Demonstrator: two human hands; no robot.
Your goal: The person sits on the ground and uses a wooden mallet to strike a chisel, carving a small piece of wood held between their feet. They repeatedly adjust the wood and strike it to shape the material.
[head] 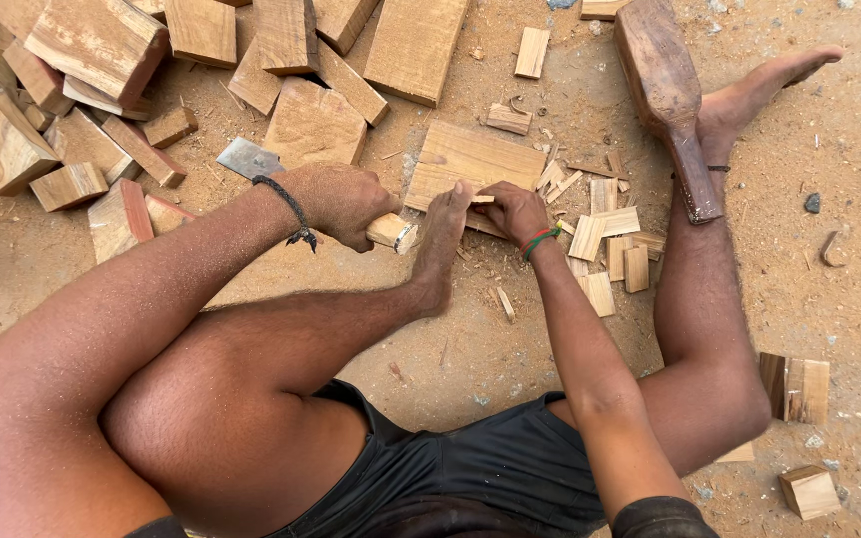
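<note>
Fingers of the right hand (512,207) are pinching a small pale wood sliver (481,199) against the flat tan wooden board (470,159). The left hand (339,202) is gripping a wood-handled steel-bladed hatchet (247,157) just left, handle running toward the sliver.

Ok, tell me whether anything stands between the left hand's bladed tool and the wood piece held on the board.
Yes: the person's own foot presses on the board, directly between the left hand, which grips the bladed tool, and the small wood piece pinched by the right hand.
</note>
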